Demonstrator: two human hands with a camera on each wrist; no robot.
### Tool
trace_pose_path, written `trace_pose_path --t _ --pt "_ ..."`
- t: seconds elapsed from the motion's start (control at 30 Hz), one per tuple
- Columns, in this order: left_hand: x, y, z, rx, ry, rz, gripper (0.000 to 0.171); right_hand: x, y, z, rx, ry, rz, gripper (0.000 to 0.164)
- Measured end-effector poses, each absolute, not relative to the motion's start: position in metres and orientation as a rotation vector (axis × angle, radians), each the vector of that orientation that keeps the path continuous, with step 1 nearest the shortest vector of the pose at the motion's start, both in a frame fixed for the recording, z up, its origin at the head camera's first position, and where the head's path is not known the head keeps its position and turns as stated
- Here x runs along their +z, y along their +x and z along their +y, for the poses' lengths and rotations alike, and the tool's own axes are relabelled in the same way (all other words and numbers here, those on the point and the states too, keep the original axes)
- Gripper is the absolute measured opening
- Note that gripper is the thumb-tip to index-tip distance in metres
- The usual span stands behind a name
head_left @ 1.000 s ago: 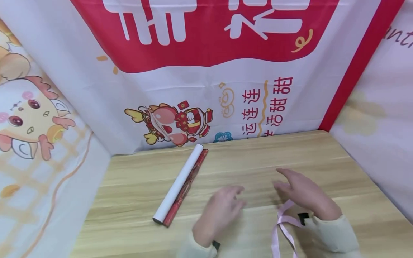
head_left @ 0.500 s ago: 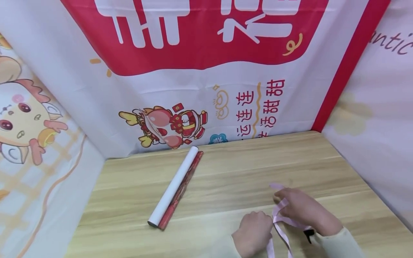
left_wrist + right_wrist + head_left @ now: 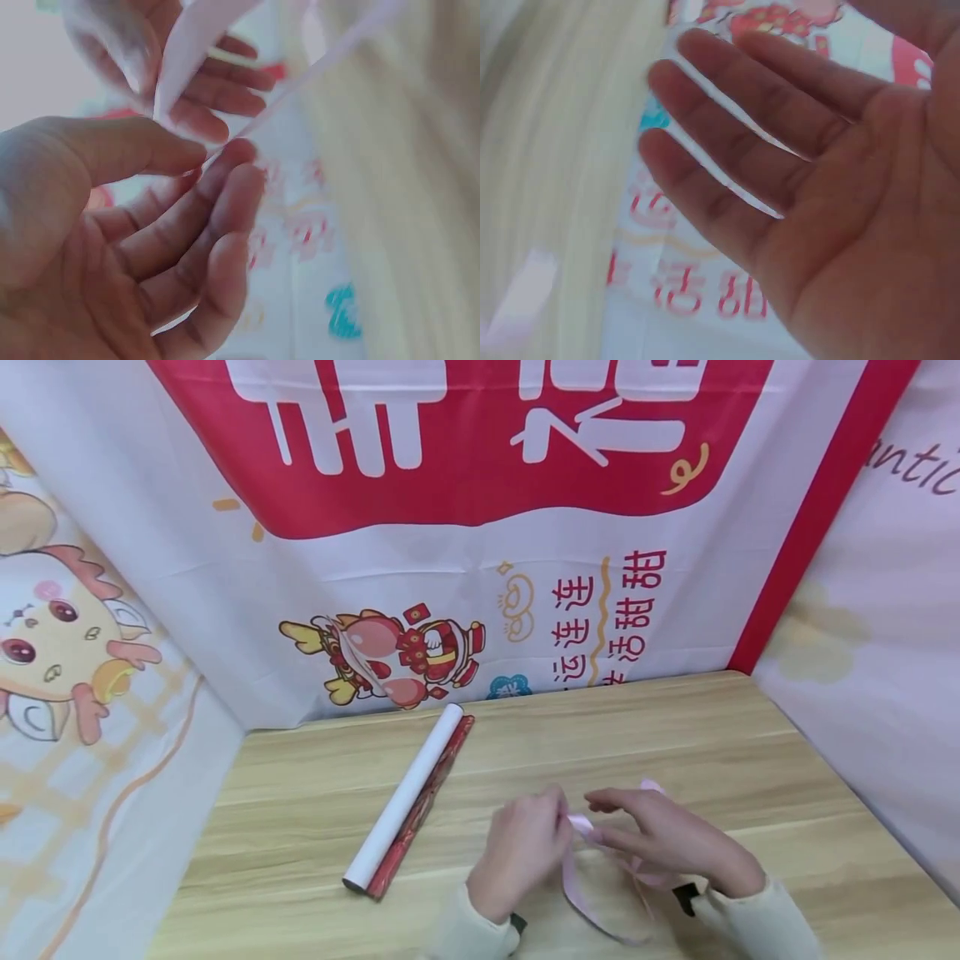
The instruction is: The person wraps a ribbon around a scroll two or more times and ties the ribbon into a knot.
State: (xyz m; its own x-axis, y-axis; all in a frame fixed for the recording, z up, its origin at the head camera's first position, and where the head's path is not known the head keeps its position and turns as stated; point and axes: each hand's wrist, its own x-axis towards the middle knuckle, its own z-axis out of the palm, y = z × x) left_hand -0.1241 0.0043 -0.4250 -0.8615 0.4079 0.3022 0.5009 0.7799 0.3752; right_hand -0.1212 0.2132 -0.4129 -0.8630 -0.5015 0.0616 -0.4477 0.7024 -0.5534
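A thin pink ribbon hangs in loops over the wooden table between the two hands. My left hand pinches it between thumb and fingertips, clear in the left wrist view, where the ribbon rises from the pinch past the other hand. The right hand is beside it, palm toward the left, the ribbon passing by its thumb and trailing under it. In the right wrist view the right hand's fingers are straight and spread, and a blurred piece of ribbon shows at lower left.
On the left part of the table, a white tube and a red patterned roll lie side by side. A printed cloth hangs behind the table, with more printed cloth at both sides.
The left hand first reached right to the ribbon, closed on it, then drew it back leftward. The right hand touched the ribbon, then moved left with fingers extended. The rolls stayed put.
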Motion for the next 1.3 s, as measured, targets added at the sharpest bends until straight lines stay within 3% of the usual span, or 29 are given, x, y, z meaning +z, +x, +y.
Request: trace_pose_path --t 0.13,0.27,0.43,0.67,1.0,1.3 --pt "-0.41 -0.133 -0.015 -0.79 -0.527 -2.657 0.007 -0.403 -0.131 0.186 -0.956 -0.708 2.856 0.061" --pt "-0.402 -0.135 -0.028 -0.824 -0.429 -2.553 0.011 -0.397 -0.139 0.162 -0.98 -0.715 2.997 0.049" --pt "-0.398 -0.134 -0.037 -0.85 -0.408 -2.498 0.011 -0.391 -0.143 0.145 -1.11 -0.857 3.041 0.047" --pt "-0.398 -0.131 -0.041 -0.951 -0.434 -2.471 0.008 -0.387 -0.142 0.126 -1.104 -0.754 3.071 0.058" --pt "-0.398 -0.13 -0.049 -1.162 -0.449 -2.421 0.008 -0.394 -0.148 0.119 -1.308 -0.992 3.172 0.026" --pt "-0.382 -0.133 -0.069 -1.869 -0.492 -2.363 0.019 -0.387 -0.156 0.119 -1.472 -1.071 3.08 0.011"
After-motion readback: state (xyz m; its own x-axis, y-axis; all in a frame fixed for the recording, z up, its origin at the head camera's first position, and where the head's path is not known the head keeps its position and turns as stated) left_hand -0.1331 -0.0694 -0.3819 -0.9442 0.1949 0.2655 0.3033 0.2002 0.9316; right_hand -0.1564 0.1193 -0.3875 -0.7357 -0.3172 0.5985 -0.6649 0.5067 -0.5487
